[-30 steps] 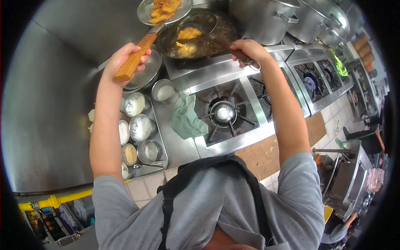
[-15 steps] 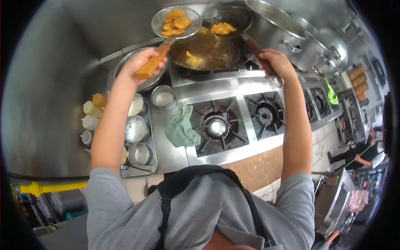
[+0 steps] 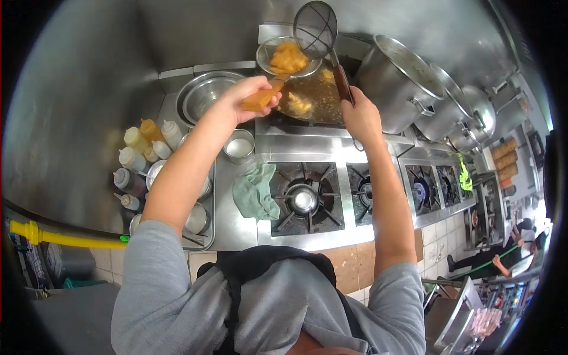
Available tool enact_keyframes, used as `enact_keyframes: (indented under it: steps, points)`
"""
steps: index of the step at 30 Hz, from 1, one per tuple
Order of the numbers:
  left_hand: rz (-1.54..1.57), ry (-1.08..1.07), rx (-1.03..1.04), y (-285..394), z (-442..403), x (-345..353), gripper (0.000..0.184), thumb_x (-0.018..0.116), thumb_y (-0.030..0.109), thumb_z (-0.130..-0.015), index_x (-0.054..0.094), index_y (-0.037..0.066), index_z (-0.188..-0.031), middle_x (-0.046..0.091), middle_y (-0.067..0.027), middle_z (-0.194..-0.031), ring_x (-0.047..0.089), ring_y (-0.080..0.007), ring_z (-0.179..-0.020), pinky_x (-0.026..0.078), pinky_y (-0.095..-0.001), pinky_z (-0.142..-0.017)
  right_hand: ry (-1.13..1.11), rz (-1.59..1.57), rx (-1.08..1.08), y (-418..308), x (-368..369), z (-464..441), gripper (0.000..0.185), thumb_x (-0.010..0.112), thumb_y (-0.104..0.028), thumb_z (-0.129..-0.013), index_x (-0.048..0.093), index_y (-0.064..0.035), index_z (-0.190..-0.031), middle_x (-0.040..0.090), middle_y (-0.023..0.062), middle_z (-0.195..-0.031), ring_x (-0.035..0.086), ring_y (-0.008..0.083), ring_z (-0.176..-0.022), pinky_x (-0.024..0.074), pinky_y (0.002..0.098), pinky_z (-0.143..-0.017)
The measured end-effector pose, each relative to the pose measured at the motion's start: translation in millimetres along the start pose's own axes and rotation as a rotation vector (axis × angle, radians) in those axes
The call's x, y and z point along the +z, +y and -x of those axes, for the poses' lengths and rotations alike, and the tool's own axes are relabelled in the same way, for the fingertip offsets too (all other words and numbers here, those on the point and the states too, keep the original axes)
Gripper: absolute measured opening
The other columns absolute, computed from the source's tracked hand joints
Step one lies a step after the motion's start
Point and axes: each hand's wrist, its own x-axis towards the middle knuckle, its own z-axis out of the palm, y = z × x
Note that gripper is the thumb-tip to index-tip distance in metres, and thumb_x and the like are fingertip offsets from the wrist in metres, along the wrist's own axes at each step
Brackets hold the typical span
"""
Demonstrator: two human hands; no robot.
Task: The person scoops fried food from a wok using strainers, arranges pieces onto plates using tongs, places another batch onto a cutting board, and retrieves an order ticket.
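Note:
My left hand [image 3: 253,99] is closed round the wooden handle of a round mesh strainer [image 3: 264,57], held over the oil. Golden fried pieces [image 3: 289,58] are heaped in its bowl. My right hand [image 3: 361,113] grips the dark brown handle of a second strainer [image 3: 315,28], whose mesh is tipped up above the first and appears to hold nothing. Below both is a wide pan of brown frying oil [image 3: 316,106]. One battered piece [image 3: 300,105] floats near its middle and another [image 3: 326,76] lies toward the back.
Nested steel bowls [image 3: 204,97] stand left of the pan, with squeeze bottles [image 3: 135,158] further left. Tall stockpots [image 3: 393,89] are on the right. A green cloth [image 3: 255,190] lies beside the front burner [image 3: 305,200]. Another person [image 3: 500,260] is far right with a green hose.
The right strainer has swung up and left, and its fried piece is no longer in it. The left strainer has moved right, its pieces now heaped together.

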Motion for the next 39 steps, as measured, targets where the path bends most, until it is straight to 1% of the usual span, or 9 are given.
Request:
enact_keyframes:
  steps: [5,15,21,24,26,27,28,29,39]
  points:
    - [0.085,-0.131,-0.019,-0.3,-3.9,-17.0,0.033,0.051,0.012,-0.089,0.047,-0.001,-0.119,0.059,-0.0126,-0.1,0.062,-0.0153,-0.073,0.049,-0.0275,-0.054,0.091,0.154,0.039,-3.3,-7.1,3.9,0.046,0.049,-0.023,-0.089,0.052,-0.0039,-0.131,0.068,0.0302,-0.09,0.065,0.0471,-0.088,0.0487,0.0561,-0.083]
    - [-0.001,-0.086,0.123,45.4,39.9,-19.4,0.034,0.049,0.013,-0.091,0.048,-0.004,-0.12,0.061,-0.0123,-0.097,0.061,-0.0141,-0.072,0.047,-0.0266,-0.054,0.015,-0.218,0.263,-0.8,17.3,-27.7,0.042,0.052,-0.024,-0.086,0.06,0.0001,-0.119,0.067,0.0312,-0.102,0.063,0.0456,-0.102,0.0486,0.0477,-0.091]
    - [-0.083,-0.011,0.194,67.9,74.0,-41.4,0.029,0.048,0.015,-0.092,0.051,-0.005,-0.113,0.06,-0.0106,-0.095,0.06,-0.0135,-0.072,0.046,-0.0258,-0.055,-0.3,-0.891,0.235,-77.2,32.9,-39.4,0.021,0.058,-0.014,-0.091,0.064,0.0035,-0.101,0.066,0.0093,-0.072,0.062,0.0163,-0.058,0.0498,0.0324,-0.051]
    - [-0.155,0.018,0.251,61.1,92.4,-63.8,0.03,0.052,0.022,-0.093,0.055,-0.003,-0.11,0.06,-0.0081,-0.089,0.059,-0.0119,-0.069,0.047,-0.0257,-0.054,-0.458,-0.999,0.32,-114.8,60.5,-42.2,0.019,0.057,-0.015,-0.092,0.062,0.0025,-0.096,0.068,0.0117,-0.074,0.064,0.0216,-0.054,0.0528,0.0345,-0.05]
    - [-0.112,0.032,0.231,44.6,103.1,-88.4,0.032,0.053,0.024,-0.093,0.056,-0.003,-0.11,0.062,-0.0081,-0.089,0.059,-0.0122,-0.068,0.047,-0.0249,-0.051,-0.48,-0.704,-0.056,-117.6,110.9,-42.9,0.019,0.056,-0.014,-0.092,0.066,0.0013,-0.089,0.07,0.0131,-0.077,0.069,0.0217,-0.061,0.0554,0.0345,-0.053]
    - [-0.09,0.115,0.218,34.6,109.9,-90.8,0.033,0.052,0.024,-0.093,0.056,-0.003,-0.111,0.062,-0.0085,-0.091,0.059,-0.0125,-0.067,0.046,-0.0247,-0.05,-0.544,-0.871,0.085,-130.3,113.3,-30.0,0.018,0.056,-0.013,-0.091,0.066,-0.0003,-0.085,0.07,0.0121,-0.073,0.07,0.0215,-0.062,0.0552,0.0338,-0.053]
    - [-0.069,0.202,0.208,25.5,117.8,-96.0,0.033,0.052,0.024,-0.093,0.056,-0.003,-0.112,0.063,-0.0089,-0.092,0.06,-0.0128,-0.066,0.046,-0.0245,-0.049,-0.399,-0.518,-0.47,-113.0,162.6,-32.6,0.015,0.059,-0.013,-0.088,0.064,0.0009,-0.086,0.069,0.0118,-0.069,0.067,0.0208,-0.057,0.0545,0.0337,-0.051]
    - [-0.07,0.175,0.196,16.8,120.0,-114.2,0.034,0.052,0.024,-0.094,0.056,-0.003,-0.112,0.063,-0.0095,-0.093,0.06,-0.0133,-0.067,0.047,-0.0252,-0.048,-0.531,-1.061,0.262,-132.8,156.8,-8.5,0.024,0.059,-0.016,-0.084,0.067,0.0056,-0.078,0.069,0.0147,-0.07,0.068,0.024,-0.059,0.0542,0.0362,-0.054]
    - [0.005,0.315,0.087,-57.6,101.3,-198.7,0.033,0.052,0.021,-0.094,0.053,0.0,-0.119,0.065,-0.0074,-0.093,0.062,-0.0134,-0.071,0.05,-0.027,-0.057,-0.879,-0.987,0.528,-109.3,286.5,41.2,0.03,0.062,-0.022,-0.087,0.063,0.0027,-0.104,0.068,0.0188,-0.086,0.068,0.0266,-0.064,0.0528,0.0431,-0.051]
